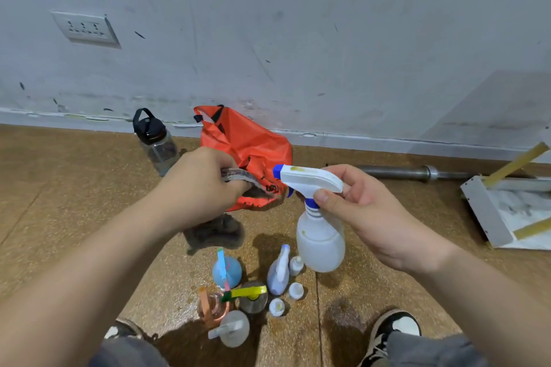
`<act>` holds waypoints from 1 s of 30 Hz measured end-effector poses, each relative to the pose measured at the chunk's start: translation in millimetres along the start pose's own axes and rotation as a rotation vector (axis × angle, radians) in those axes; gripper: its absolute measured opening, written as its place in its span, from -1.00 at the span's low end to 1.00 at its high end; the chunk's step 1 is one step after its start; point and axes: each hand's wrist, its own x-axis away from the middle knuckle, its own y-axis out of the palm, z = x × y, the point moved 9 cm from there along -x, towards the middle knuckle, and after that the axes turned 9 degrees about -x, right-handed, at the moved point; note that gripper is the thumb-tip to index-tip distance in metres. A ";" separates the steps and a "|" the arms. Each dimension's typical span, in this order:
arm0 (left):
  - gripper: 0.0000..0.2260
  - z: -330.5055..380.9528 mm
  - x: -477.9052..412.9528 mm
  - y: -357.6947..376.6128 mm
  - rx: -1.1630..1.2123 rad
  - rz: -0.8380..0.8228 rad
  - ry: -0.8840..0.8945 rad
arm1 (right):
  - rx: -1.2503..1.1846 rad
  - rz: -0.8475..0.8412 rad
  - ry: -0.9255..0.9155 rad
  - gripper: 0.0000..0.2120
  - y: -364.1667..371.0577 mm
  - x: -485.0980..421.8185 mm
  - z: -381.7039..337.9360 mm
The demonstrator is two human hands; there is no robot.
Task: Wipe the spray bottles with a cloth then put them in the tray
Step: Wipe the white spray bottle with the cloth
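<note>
Your right hand (366, 211) pinches the bottle (320, 243) by its neck, held upright, sprayer aimed left at the cloth (238, 175) bunched in the grip of your left hand (199, 185), just beside it. The tray (483, 211) lies well off right, on the floor (387, 292).

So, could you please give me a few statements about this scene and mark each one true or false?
1. The right hand holds the white spray bottle. True.
2. The left hand holds nothing. False: it grips a cloth.
3. The held bottle's nozzle is red. False: it is blue.
4. An orange bag lies by the wall. True.
5. The small bottles stand in the tray. False: they stand on the floor, apart from the tray.
</note>
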 end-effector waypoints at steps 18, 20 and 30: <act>-0.44 -31.4 20.7 2.8 0.398 0.021 -0.077 | 0.225 0.005 -0.083 -0.80 42.6 15.0 9.2; -0.36 -39.6 18.9 16.4 0.490 -0.065 -0.156 | 0.247 -0.005 -0.082 -0.80 43.3 15.3 9.5; -0.51 11.9 33.8 -11.8 0.600 0.189 0.091 | 0.407 -0.021 -0.023 -0.82 38.4 10.6 17.3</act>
